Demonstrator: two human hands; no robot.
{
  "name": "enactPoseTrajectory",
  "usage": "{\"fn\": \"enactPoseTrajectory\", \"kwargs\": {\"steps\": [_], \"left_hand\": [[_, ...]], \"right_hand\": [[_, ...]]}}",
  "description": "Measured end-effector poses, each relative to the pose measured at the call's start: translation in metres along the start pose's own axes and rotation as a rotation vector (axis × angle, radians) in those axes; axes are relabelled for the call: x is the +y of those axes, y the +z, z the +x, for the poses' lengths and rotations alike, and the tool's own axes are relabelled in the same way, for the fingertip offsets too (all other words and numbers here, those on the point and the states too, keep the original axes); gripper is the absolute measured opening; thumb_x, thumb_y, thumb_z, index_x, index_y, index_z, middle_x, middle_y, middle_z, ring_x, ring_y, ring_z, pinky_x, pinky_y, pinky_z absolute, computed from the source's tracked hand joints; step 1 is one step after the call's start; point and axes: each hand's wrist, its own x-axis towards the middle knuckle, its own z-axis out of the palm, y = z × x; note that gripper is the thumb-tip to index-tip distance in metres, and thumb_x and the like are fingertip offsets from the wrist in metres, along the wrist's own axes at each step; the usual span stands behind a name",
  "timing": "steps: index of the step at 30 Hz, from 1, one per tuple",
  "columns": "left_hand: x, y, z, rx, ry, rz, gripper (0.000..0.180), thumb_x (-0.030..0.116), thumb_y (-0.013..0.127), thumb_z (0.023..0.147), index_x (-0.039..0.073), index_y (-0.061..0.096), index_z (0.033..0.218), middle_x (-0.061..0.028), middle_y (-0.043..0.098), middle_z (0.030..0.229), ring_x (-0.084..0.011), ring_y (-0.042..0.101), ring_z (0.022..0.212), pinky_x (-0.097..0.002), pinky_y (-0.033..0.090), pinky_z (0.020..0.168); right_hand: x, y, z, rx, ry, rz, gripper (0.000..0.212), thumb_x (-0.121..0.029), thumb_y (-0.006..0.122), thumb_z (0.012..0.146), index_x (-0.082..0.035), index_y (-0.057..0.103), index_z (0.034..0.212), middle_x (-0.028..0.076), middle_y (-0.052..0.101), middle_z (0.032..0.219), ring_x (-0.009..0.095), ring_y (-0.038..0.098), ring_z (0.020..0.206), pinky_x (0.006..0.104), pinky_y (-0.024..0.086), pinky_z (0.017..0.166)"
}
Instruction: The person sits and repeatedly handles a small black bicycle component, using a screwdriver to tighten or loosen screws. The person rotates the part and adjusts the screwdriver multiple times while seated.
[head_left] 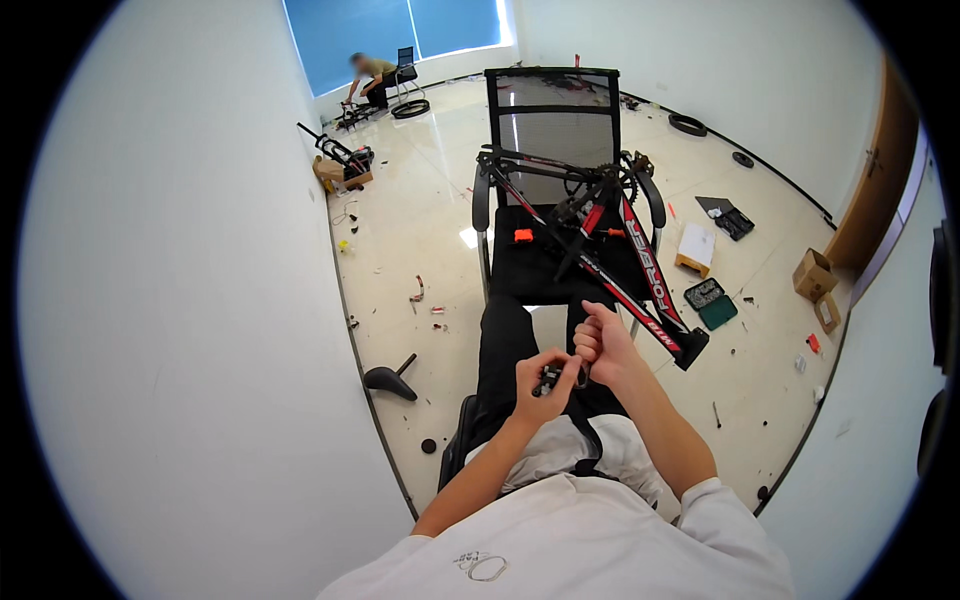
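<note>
My left hand [541, 388] is closed around a small black-and-silver part [549, 378], held above my lap. Fingers cover most of it, so its kind cannot be made out. Touching or almost touching it from the right, my right hand [606, 347] is curled into a fist with the thumb side up. Whatever the right fingers grip is hidden; a dark curved piece [583, 377] shows just below them. Beyond both hands, a black, red and white bicycle frame [600, 270] with its crank lies across a black mesh office chair [555, 140].
An orange item [523, 236] sits on the chair seat. To the left lie a bicycle saddle [391, 380] and a box of parts [345, 172]. On the right are an open green tool case [712, 303], cardboard boxes [815, 275] and a tyre [687, 124]. Another person [374, 78] works far back.
</note>
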Motion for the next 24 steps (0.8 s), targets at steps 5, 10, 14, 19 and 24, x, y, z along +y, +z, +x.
{"fn": "enactPoseTrajectory", "kwargs": {"steps": [5, 10, 14, 19, 24], "left_hand": [[0.002, -0.017, 0.014, -0.047, -0.154, -0.009, 0.031, 0.017, 0.055, 0.094, 0.0, 0.058, 0.069, -0.0022, 0.057, 0.057, -0.0048, 0.051, 0.051, -0.0216, 0.038, 0.047], [-0.004, -0.026, 0.017, 0.017, -0.519, -0.305, 0.045, 0.035, 0.05, 0.099, 0.003, 0.057, 0.07, -0.0013, 0.055, 0.058, -0.0077, 0.051, 0.049, -0.0227, 0.039, 0.045], [-0.011, -0.02, 0.02, 0.025, -0.657, -0.37, 0.038, 0.038, 0.058, 0.094, 0.005, 0.058, 0.074, -0.0023, 0.056, 0.058, -0.0101, 0.051, 0.048, -0.0255, 0.04, 0.043], [0.018, -0.034, 0.031, 0.09, -0.869, -0.612, 0.041, 0.044, 0.065, 0.088, 0.011, 0.053, 0.067, -0.0067, 0.057, 0.055, -0.0164, 0.049, 0.038, -0.0275, 0.037, 0.035], [0.036, -0.042, 0.032, 0.145, -0.838, -0.608, 0.039, 0.04, 0.064, 0.09, 0.01, 0.053, 0.067, -0.0064, 0.057, 0.056, -0.0152, 0.051, 0.04, -0.0269, 0.037, 0.035]], "right_hand": [[0.011, 0.041, -0.012, -0.019, -0.41, -0.513, 0.046, -0.012, 0.064, 0.089, -0.018, 0.028, 0.061, -0.009, 0.026, 0.051, 0.003, 0.022, 0.038, 0.0247, 0.014, 0.034], [0.036, 0.058, -0.018, -0.25, -1.001, -1.042, 0.043, -0.012, 0.066, 0.086, -0.008, 0.032, 0.06, -0.004, 0.03, 0.053, 0.005, 0.027, 0.051, 0.0261, 0.022, 0.043], [0.069, 0.044, -0.064, -0.63, -1.236, -1.38, 0.033, -0.018, 0.067, 0.084, -0.006, 0.047, 0.061, 0.007, 0.047, 0.051, 0.021, 0.045, 0.044, 0.0337, 0.035, 0.043], [0.087, -0.001, -0.086, -0.978, -1.036, -2.145, 0.038, -0.035, 0.063, 0.085, -0.005, 0.058, 0.063, 0.011, 0.059, 0.059, 0.029, 0.059, 0.052, 0.0421, 0.047, 0.053], [0.015, -0.037, -0.027, -0.518, -0.806, -2.057, 0.026, -0.027, 0.063, 0.083, -0.002, 0.064, 0.075, 0.014, 0.064, 0.069, 0.029, 0.064, 0.064, 0.0392, 0.05, 0.061]]}}
